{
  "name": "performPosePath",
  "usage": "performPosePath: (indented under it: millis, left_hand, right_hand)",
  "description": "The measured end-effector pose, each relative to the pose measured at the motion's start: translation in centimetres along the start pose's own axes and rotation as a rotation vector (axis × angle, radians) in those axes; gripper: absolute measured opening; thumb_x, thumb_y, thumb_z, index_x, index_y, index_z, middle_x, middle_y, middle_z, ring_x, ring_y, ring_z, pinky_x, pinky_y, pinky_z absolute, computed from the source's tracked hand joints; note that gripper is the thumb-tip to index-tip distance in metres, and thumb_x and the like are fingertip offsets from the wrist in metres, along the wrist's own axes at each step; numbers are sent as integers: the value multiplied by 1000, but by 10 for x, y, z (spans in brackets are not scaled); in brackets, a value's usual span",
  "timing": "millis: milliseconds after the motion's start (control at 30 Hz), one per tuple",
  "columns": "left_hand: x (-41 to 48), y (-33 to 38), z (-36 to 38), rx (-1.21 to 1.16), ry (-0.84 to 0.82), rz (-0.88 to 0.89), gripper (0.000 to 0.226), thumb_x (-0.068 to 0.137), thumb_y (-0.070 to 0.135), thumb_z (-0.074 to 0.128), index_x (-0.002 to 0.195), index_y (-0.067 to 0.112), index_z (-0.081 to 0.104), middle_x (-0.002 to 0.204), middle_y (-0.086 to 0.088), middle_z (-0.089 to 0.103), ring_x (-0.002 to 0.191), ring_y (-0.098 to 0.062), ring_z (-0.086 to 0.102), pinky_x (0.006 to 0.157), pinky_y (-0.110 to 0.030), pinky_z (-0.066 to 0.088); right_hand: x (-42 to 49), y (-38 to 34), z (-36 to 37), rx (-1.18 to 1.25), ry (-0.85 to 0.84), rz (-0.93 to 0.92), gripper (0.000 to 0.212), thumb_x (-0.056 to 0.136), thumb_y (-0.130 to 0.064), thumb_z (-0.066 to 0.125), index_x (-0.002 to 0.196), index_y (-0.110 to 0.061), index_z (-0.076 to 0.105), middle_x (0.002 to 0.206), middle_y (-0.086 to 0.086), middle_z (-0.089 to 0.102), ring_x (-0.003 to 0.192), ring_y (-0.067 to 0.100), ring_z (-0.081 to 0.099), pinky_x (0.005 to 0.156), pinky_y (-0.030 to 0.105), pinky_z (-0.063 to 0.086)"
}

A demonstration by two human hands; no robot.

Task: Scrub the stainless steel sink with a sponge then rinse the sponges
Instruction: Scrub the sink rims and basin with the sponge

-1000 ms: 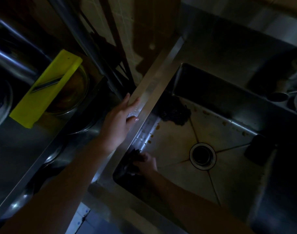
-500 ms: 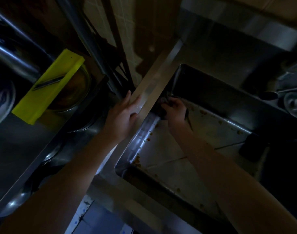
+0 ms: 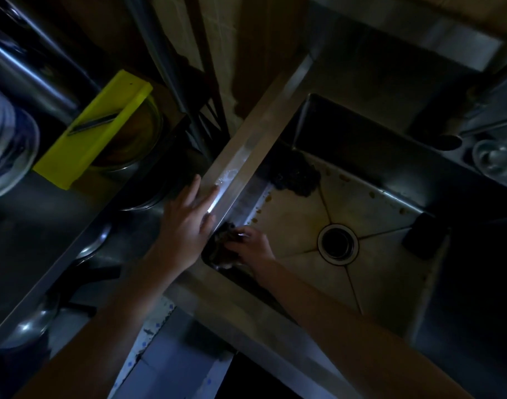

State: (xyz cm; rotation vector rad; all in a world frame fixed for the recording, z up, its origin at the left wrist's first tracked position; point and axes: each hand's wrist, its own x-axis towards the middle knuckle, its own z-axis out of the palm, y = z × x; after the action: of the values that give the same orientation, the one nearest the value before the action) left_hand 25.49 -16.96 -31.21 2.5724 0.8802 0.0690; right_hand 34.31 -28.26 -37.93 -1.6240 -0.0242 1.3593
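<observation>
The stainless steel sink [image 3: 370,286] fills the right half of the dim head view, with a round drain [image 3: 338,244] in its floor and brown specks along the walls. My right hand [image 3: 248,246] is down in the sink's near-left corner, fingers closed on a dark sponge [image 3: 222,243] pressed against the wall. My left hand [image 3: 186,223] lies flat, fingers spread, on the sink's left rim [image 3: 246,151]. A dark clump of scrubber material [image 3: 297,175] sits in the far-left corner. A second dark sponge [image 3: 423,239] leans at the right wall.
Left of the sink, a yellow cutting board [image 3: 94,129] with a knife on it rests over a bowl. Glass bowls [image 3: 7,145] stand at the far left. Pots and a ladle lie on the lower left counter. Glassware [image 3: 497,158] stands at the far right.
My right hand has slid with the sponge from the sink's far-left corner back to the near-left corner. My left hand has stayed on the rim.
</observation>
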Motion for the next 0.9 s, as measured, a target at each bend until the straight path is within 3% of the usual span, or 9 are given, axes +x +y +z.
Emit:
performPosePath:
  millis: [100, 167, 300, 367, 533, 600, 667, 800, 900]
  left_hand:
    - [-21, -3, 4, 62, -33, -60, 50, 92, 22, 52, 140, 26, 39, 157, -9, 13, 140, -33, 21, 107, -58, 22]
    - [-29, -2, 6, 108, -41, -79, 49, 94, 25, 49, 141, 29, 36, 158, -5, 6, 144, -27, 12, 109, -59, 14]
    - [-48, 3, 2, 152, -69, -102, 47, 96, 31, 44, 142, 32, 33, 158, -3, 4, 145, -24, 7, 110, -59, 8]
    - [-57, 4, -2, 154, -71, -102, 49, 95, 31, 44, 142, 33, 31, 158, -4, 6, 145, -25, 8, 111, -59, 8]
    - [-85, 9, -4, 167, -37, -129, 48, 94, 32, 47, 140, 31, 36, 153, -6, 25, 141, -29, 20, 109, -56, 18]
    - [-94, 11, -1, 184, -44, -170, 50, 91, 33, 50, 139, 29, 37, 150, -10, 29, 139, -32, 23, 106, -55, 22]
    - [-100, 11, 3, 193, -53, -182, 52, 90, 34, 51, 140, 28, 37, 149, -11, 30, 138, -32, 25, 104, -56, 24]
    - [-104, 11, 4, 197, -61, -173, 52, 91, 32, 50, 140, 22, 37, 150, -11, 31, 138, -30, 28, 103, -57, 26]
    - [-104, 13, 4, 215, -70, -187, 49, 91, 31, 48, 138, 20, 40, 148, -13, 33, 135, -32, 33, 101, -58, 31]
  right_hand:
    - [-5, 2, 0, -54, -35, 12, 28, 82, 5, 65, 108, -3, 61, 80, 6, 63, 53, 0, 60, 47, 12, 49]
    - [-7, -2, 0, -68, -16, -7, 31, 83, 6, 63, 114, 2, 59, 86, 14, 64, 50, 1, 61, 46, 12, 49]
    - [-11, -9, 6, -41, 51, -48, 33, 85, 5, 59, 118, -1, 60, 114, 27, 64, 94, 32, 66, 88, 39, 55]
    - [-13, -13, 9, 65, 70, -6, 28, 89, 0, 56, 116, -6, 61, 114, 25, 63, 101, 35, 63, 93, 49, 51]
    - [-16, -21, 10, 138, 92, 21, 30, 91, -3, 54, 121, -8, 57, 105, 19, 60, 96, 35, 61, 83, 53, 52]
    - [-26, -17, 10, -21, 28, 13, 29, 92, -3, 52, 120, -7, 56, 100, 21, 60, 83, 35, 63, 64, 44, 53]
    - [-34, -12, 8, -176, -48, 4, 26, 93, -4, 50, 118, -4, 57, 88, 21, 56, 61, 26, 55, 49, 31, 40]
    - [-36, -13, -5, -201, -177, 52, 26, 93, 0, 45, 117, -2, 57, 68, 11, 51, 51, 16, 42, 45, 24, 29]
    - [-37, -9, -22, -167, -240, 96, 30, 92, 1, 45, 118, -5, 58, 65, 7, 55, 49, 13, 48, 43, 19, 35]
